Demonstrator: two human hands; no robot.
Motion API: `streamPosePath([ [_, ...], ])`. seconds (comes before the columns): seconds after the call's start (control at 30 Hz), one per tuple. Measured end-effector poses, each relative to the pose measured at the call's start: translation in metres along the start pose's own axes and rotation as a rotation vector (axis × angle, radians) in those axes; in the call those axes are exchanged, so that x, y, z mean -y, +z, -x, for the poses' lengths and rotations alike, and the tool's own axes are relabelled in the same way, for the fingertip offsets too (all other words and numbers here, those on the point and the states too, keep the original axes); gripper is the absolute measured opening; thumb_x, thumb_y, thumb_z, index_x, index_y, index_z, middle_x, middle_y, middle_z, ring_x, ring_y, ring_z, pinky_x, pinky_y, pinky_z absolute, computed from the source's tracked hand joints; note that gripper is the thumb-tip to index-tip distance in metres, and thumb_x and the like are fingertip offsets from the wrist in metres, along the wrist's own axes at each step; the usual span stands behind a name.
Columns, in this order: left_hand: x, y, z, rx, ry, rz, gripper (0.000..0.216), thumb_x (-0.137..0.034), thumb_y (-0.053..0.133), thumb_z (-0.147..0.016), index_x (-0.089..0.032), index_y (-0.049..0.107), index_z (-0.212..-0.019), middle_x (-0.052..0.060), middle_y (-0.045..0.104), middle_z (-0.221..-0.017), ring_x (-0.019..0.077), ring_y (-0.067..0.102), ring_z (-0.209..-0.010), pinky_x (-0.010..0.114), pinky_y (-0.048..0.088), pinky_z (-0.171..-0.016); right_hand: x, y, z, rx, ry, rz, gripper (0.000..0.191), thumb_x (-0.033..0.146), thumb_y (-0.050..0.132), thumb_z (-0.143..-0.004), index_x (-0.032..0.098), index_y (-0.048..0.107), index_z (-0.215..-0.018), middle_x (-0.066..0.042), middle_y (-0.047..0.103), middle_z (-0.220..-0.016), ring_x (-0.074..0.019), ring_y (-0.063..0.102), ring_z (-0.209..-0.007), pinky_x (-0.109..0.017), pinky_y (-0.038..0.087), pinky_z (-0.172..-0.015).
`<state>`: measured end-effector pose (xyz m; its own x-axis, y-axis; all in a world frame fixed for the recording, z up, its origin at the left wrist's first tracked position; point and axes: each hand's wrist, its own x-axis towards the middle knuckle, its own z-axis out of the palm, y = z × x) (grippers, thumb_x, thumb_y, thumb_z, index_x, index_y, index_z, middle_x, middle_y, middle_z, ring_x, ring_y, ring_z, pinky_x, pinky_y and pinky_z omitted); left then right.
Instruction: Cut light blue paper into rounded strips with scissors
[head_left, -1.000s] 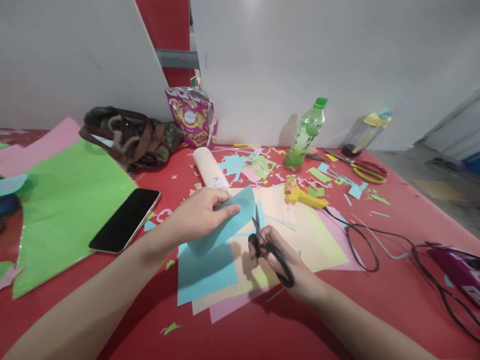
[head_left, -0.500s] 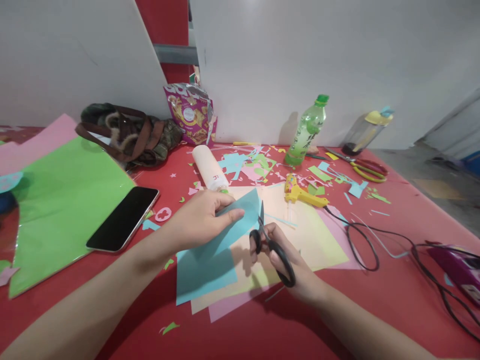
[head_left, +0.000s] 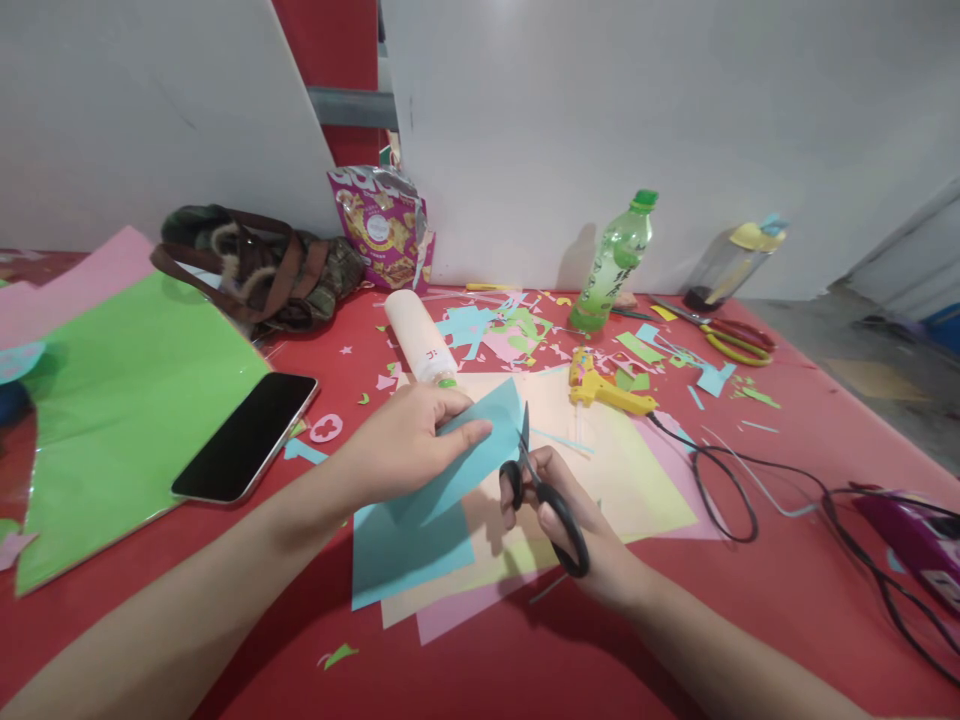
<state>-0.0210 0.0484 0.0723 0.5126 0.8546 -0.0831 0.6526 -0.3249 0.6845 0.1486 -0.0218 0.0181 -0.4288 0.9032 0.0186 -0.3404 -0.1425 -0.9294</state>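
Observation:
Between the thumb and fingers of my left hand (head_left: 416, 435) is a blue sheet of paper (head_left: 480, 455), held tilted above the table. My right hand (head_left: 574, 515) has its fingers through the black handles of a pair of scissors (head_left: 534, 465). The scissor blades point away from me at the right edge of the blue paper. Beneath both hands lies a stack of coloured sheets, with another blue sheet (head_left: 412, 555), a peach sheet (head_left: 495, 510) and a pale yellow sheet (head_left: 652, 500). The fingertips of my left hand are partly hidden behind the paper.
A yellow glue gun (head_left: 607, 390) with a black cord (head_left: 750, 460) lies to the right. Behind stand a green bottle (head_left: 611, 265) and a snack bag (head_left: 379, 230); a cream bottle (head_left: 418, 335) lies down. A phone (head_left: 247, 435) rests left on green paper (head_left: 142, 400). Scraps (head_left: 517, 330) are scattered about.
The blue paper and my left hand have shifted very slightly. The scissors stay at the paper's right edge, and both hands keep their hold.

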Motion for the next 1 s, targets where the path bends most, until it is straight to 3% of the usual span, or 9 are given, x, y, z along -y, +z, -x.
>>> streamPosePath([
  [1.0,-0.0025,0.0005,0.0004,0.0,-0.02,0.051,0.032,-0.039,0.04,-0.077,-0.014,0.051,-0.06,-0.002,0.044,-0.055,0.0102,0.039,-0.052,0.02,0.03,-0.046,-0.0013,0.0017,-0.0017,-0.092,0.015,0.06,0.032,0.046,0.054,-0.072,0.023,0.032,-0.077,0.003,0.043,-0.071,-0.0088,0.043,-0.056,-0.026,0.034,-0.055],
])
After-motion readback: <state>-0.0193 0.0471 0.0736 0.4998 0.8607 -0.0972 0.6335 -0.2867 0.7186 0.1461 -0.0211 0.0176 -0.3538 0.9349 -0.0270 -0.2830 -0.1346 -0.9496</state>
